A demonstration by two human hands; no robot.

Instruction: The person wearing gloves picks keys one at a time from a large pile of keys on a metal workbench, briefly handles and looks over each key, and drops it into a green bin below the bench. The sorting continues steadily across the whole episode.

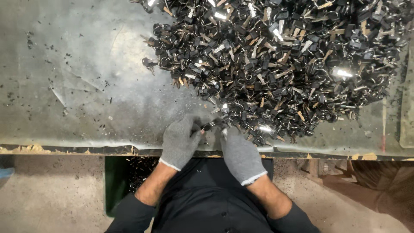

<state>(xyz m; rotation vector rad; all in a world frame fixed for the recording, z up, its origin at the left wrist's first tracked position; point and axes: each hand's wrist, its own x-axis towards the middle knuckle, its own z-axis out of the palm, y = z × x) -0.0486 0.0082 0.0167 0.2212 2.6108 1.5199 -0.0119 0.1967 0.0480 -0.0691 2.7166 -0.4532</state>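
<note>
At the tabletop's [86,86] near edge, we pinch one small key [210,126] between gloved left hand [180,142] and right hand [239,153], both grips clenched; crowding the key heap [280,64] risks knocking keys off the edge.

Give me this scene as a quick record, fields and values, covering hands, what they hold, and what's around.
Left hand: grey knit glove, pinching a small dark key
Right hand: grey knit glove, fingers at the same key
Pile: many black-headed keys on rings, heaped just beyond the hands
Stray key: lies apart, left of the pile
Worktable: grey scuffed sheet, speckled with debris
Green bin: under the table edge
</note>
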